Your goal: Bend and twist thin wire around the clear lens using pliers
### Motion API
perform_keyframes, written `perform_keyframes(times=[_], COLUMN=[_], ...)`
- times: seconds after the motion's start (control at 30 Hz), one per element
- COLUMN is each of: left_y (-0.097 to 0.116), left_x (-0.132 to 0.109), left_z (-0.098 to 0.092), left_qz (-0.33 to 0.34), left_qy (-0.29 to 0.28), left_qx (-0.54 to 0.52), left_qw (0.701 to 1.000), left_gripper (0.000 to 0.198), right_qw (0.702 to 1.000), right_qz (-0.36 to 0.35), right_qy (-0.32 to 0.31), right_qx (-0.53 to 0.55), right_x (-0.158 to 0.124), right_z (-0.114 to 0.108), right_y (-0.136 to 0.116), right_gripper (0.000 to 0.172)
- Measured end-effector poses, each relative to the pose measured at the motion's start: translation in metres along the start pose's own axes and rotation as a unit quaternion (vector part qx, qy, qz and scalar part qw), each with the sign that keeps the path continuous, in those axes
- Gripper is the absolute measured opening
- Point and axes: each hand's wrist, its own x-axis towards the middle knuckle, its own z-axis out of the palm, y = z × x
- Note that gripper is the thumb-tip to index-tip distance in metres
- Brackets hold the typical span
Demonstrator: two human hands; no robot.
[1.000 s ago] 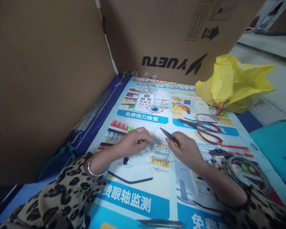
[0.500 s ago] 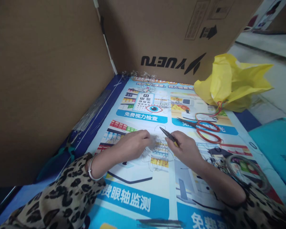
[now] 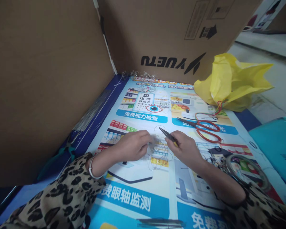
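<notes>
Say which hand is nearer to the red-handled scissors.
Right. The right hand, holding pliers, is just left of and nearer the wearer than the red-handled scissors; the left hand is farther left, beyond the pliers.

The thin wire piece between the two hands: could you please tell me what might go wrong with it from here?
Its fine loops lie close to the left hand and might snag or bend. The pliers in the right hand point past the left fingertips, so a slip could scratch them. The red-handled scissors lie just beyond and might be knocked.
</notes>
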Motion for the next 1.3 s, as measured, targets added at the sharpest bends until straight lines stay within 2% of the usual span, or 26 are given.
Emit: perform_keyframes(times=[0.17,0.3,0.4,0.57,0.7,0.83,1.3], left_y=[-0.005,-0.0078,-0.0088,-0.0103,-0.009,-0.0078,-0.0105], left_x=[0.0022,0.0066,0.0076,0.0062,0.0067,0.0079,0.0076], left_z=[0.0063,0.0092,0.0083,0.0083,0.0078,0.007,0.0093], left_qz=[-0.03,-0.045,-0.081,-0.194,-0.211,-0.213,-0.178], left_qy=[0.061,0.119,0.11,0.07,0.065,0.076,0.105], left_qx=[-0.102,-0.216,-0.304,-0.395,-0.43,-0.442,-0.435], left_qw=[0.992,0.968,0.943,0.895,0.875,0.868,0.876], left_gripper=[0.018,0.018,0.021,0.027,0.026,0.023,0.022], right_qw=[1.0,1.0,1.0,1.0,1.0,1.0,1.0], right_qz=[0.0,0.003,0.003,0.0,-0.002,-0.001,0.008], right_qy=[-0.006,-0.004,0.001,0.004,0.005,-0.001,-0.007], right_qx=[-0.007,-0.009,-0.009,-0.01,-0.012,-0.01,-0.019], right_x=[0.001,0.0002,-0.0004,0.0001,0.0,-0.0001,-0.0004], right_z=[0.0005,0.0001,0.0005,0.0016,0.0009,0.0007,0.0], right_y=[0.0006,0.0012,0.002,0.0019,0.001,0.0013,0.0026], right_gripper=[0.019,0.019,0.02,0.02,0.02,0.021,0.021])
